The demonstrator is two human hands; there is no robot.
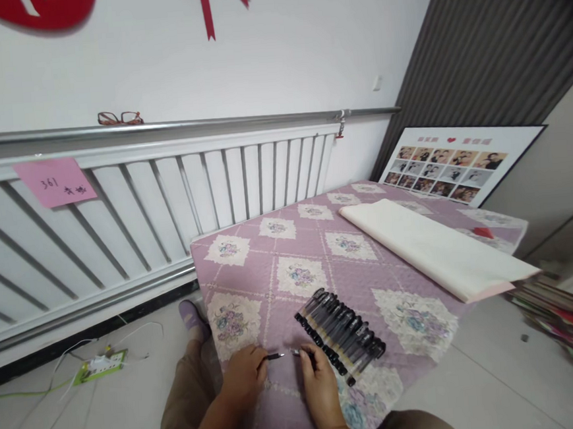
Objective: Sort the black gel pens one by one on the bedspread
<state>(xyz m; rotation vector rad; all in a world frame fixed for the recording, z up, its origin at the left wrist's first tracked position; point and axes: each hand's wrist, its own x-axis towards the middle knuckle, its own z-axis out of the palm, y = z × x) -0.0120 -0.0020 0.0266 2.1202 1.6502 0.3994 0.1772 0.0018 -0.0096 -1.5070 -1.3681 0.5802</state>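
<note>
My left hand (244, 376) is closed around a pen (275, 356), its bare silver tip pointing right. Just across a small gap, my right hand (319, 377) pinches a small dark piece that looks like a pen cap (295, 351), mostly hidden by the fingers. Right beside that hand lies a row of several clear-barrelled pens with black caps (342, 329), set side by side on the purple flowered cloth (251, 270).
A large folded cream sheet (418, 244) lies across the cloth behind the pens. A photo board (451, 162) leans at the far right. A white radiator (166, 204) runs along the wall. A power strip (100, 366) with cables sits on the floor at left.
</note>
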